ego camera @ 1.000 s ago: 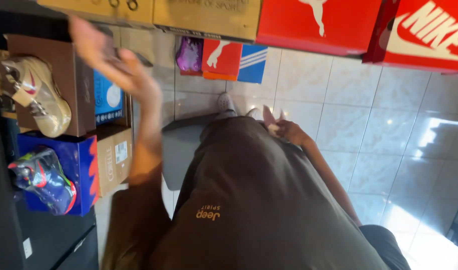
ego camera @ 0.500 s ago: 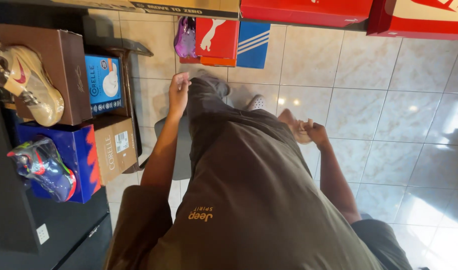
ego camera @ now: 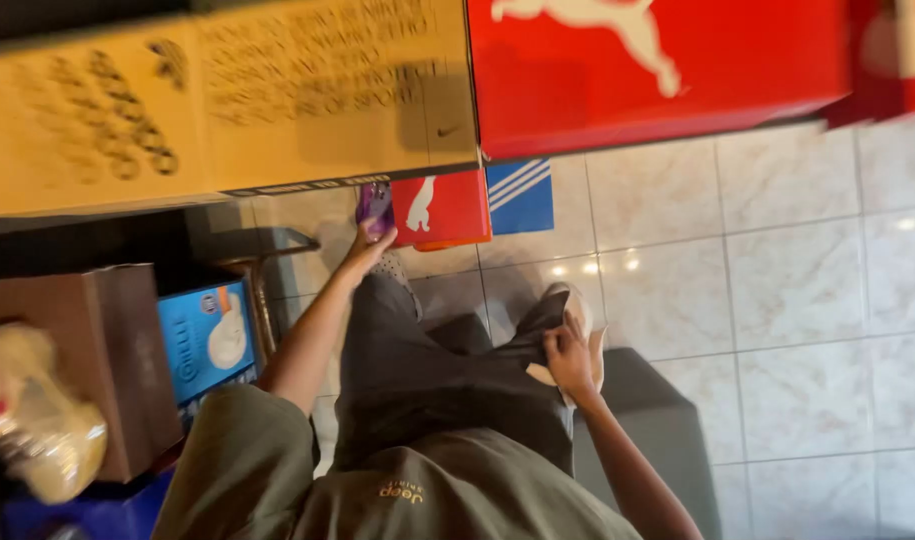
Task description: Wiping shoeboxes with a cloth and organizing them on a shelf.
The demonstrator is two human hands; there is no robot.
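left hand point(ego camera: 369, 243) reached the purple shoe point(ego camera: 374, 207), grip unclear | right hand point(ego camera: 567, 355) pinched dark trouser leg point(ego camera: 507, 345) (soft, limp cloth, I judged; gather at hem)

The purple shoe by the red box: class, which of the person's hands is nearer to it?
Left. The left hand reaches forward and touches the purple shoe beside the red box. The right hand is well back from it, at the dark trouser leg near the pale shoe.

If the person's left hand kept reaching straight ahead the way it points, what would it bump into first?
The left hand points at a small purple item beside the red shoebox on the floor; it would likely meet that first, and may already touch it.
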